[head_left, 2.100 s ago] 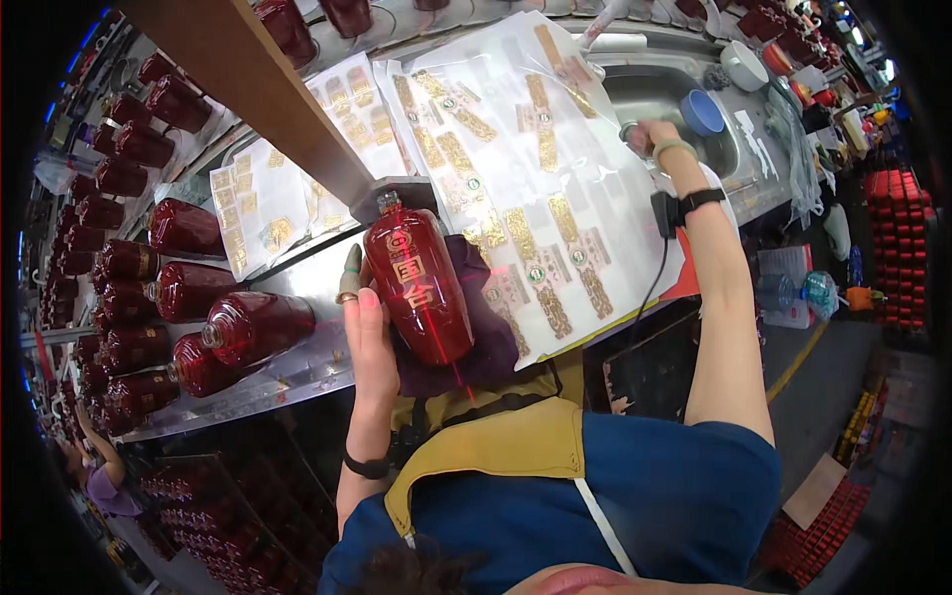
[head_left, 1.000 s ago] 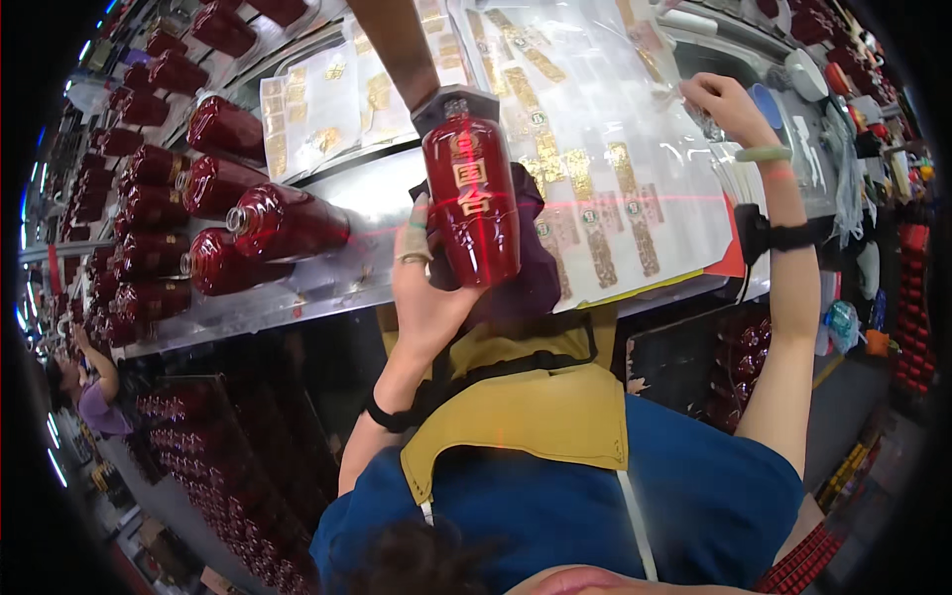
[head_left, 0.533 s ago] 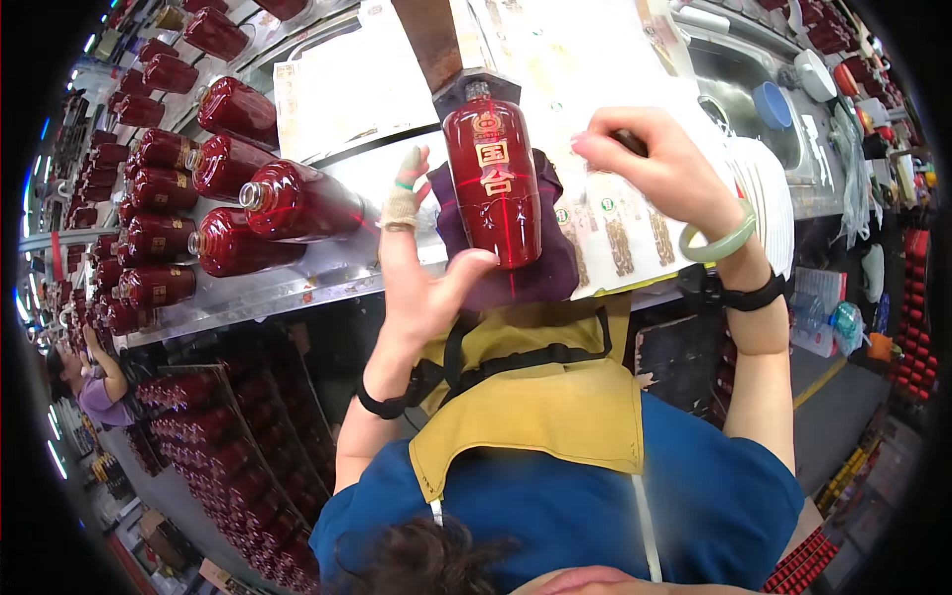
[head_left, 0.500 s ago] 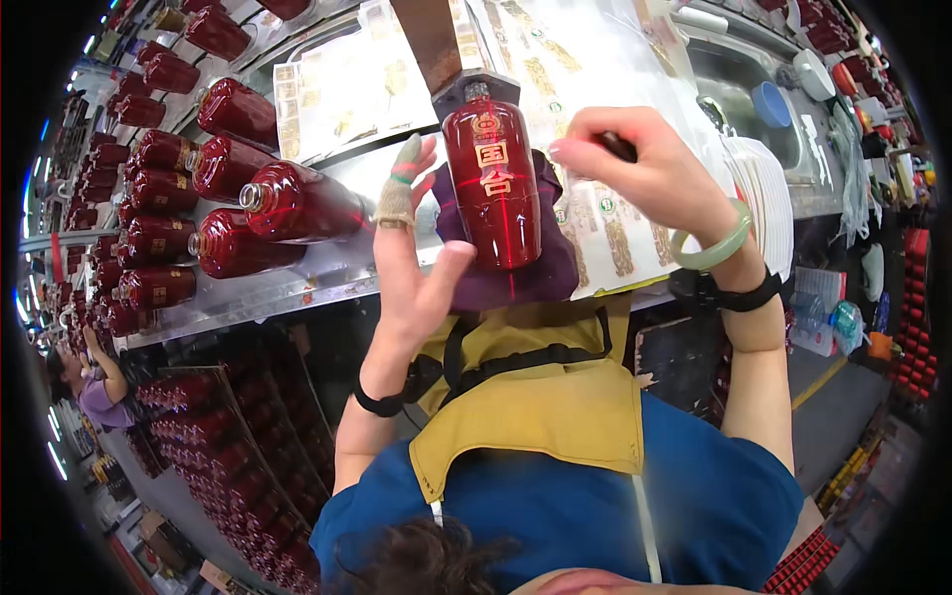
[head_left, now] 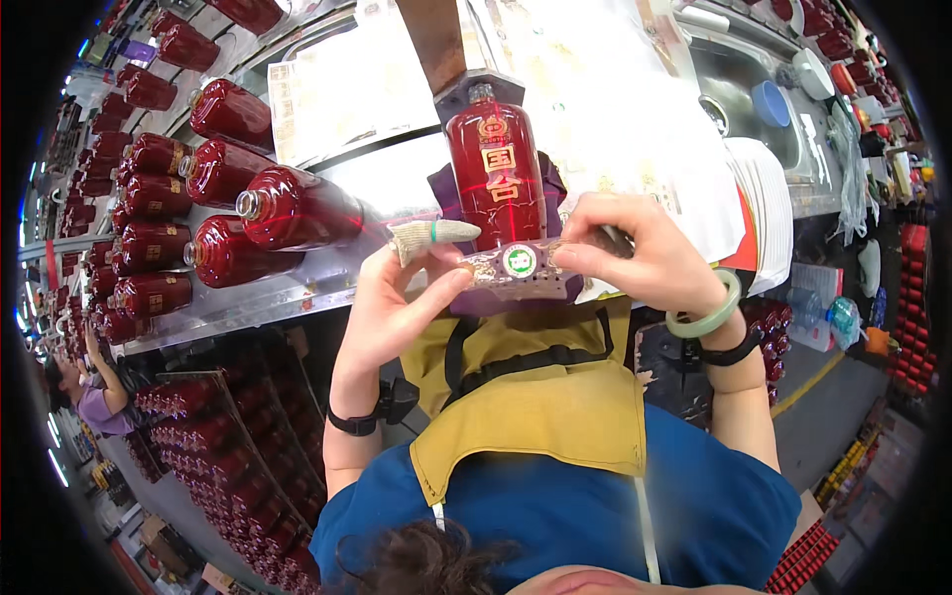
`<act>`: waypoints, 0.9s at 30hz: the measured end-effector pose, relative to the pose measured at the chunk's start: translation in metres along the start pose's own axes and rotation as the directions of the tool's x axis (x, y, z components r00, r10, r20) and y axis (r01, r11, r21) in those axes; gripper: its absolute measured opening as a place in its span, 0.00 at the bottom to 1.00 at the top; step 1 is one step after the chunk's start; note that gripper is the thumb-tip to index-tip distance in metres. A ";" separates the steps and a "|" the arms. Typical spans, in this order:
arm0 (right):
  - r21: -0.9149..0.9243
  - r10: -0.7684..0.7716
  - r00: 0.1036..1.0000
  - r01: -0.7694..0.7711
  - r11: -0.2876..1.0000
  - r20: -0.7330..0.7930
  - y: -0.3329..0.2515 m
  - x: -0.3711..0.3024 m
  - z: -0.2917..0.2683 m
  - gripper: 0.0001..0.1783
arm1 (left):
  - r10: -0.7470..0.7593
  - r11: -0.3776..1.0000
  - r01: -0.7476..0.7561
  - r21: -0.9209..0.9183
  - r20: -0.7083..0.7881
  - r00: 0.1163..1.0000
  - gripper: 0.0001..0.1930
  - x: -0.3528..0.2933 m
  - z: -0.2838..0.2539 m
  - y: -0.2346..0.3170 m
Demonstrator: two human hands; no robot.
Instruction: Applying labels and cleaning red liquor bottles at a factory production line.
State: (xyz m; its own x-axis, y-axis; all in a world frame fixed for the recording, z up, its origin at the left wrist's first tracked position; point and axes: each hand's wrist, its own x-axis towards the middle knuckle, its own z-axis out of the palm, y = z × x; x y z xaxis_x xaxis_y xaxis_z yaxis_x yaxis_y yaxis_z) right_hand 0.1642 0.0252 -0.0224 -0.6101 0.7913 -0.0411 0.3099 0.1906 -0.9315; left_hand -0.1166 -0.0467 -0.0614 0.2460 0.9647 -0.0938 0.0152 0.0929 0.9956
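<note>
A dark red glass bottle (head_left: 496, 139) with gold characters lies on a purple cloth (head_left: 552, 190), its neck pointing away from me against a dark holder (head_left: 476, 84). Across the bottle's base end I hold a thin see-through decal strip (head_left: 519, 262), with gold patterning and a round green-and-white emblem. My left hand (head_left: 402, 307) pinches the strip's left end between thumb and fingers; one finger wears a cloth cot and stretches toward the bottle. My right hand (head_left: 640, 260) pinches the right end, with a small dark object partly hidden in its palm.
Several red bottles (head_left: 297, 208) lie at the left of the table, and racks of more bottles (head_left: 218, 436) stand below. White decal sheets (head_left: 347, 89) cover the table's far side. At right are a stack of white sheets (head_left: 764, 208), a sink (head_left: 734, 74) and a blue bowl (head_left: 771, 104).
Both hands have come in over the bottle's near end. The decal strip is now stretched between them; earlier my left hand was open beside the bottle and my right was raised at its right.
</note>
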 end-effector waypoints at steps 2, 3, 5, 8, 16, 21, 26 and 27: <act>-0.009 0.028 1.000 -0.028 1.000 -0.010 0.015 -0.001 0.008 0.11 | -0.039 0.998 0.040 0.043 -0.023 0.999 0.20 0.003 0.001 -0.008; -0.045 0.054 0.996 -0.057 0.997 -0.067 0.023 0.002 0.011 0.11 | -0.058 0.997 0.062 0.044 -0.085 0.995 0.20 0.009 0.003 -0.014; -0.077 0.078 0.989 -0.088 0.993 -0.126 0.034 0.007 0.016 0.11 | -0.079 0.995 0.087 0.045 -0.146 0.986 0.21 0.018 0.004 -0.019; -0.149 -0.037 0.969 0.000 0.989 -0.242 0.046 0.010 0.022 0.11 | -0.077 0.995 0.065 -0.079 -0.169 0.983 0.22 0.026 0.007 -0.023; -0.022 0.114 0.969 -0.122 0.992 -0.220 0.051 0.016 0.032 0.08 | -0.047 0.953 0.001 -0.304 -0.146 0.988 0.22 0.027 0.012 -0.049; 0.014 0.134 0.964 -0.135 0.991 -0.230 0.053 0.017 0.031 0.11 | -0.124 0.878 0.017 -0.479 -0.194 0.973 0.18 0.027 0.010 -0.049; 0.158 0.235 0.958 -0.209 0.965 -0.166 0.055 0.015 0.028 0.12 | -0.152 0.891 0.030 -0.454 -0.235 0.960 0.19 0.029 0.016 -0.047; 0.158 0.235 0.958 -0.210 0.965 -0.164 0.056 0.015 0.028 0.12 | -0.124 0.942 0.030 -0.335 -0.263 0.957 0.21 0.028 0.018 -0.049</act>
State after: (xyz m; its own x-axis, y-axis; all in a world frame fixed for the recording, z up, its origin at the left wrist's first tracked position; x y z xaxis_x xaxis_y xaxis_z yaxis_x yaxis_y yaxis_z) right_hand 0.1516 0.0316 -0.0851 -0.3919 0.8982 -0.1990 0.3116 -0.0739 -0.9473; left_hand -0.0931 -0.0284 -0.1128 -0.0216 0.9763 -0.2154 -0.3031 0.1990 0.9320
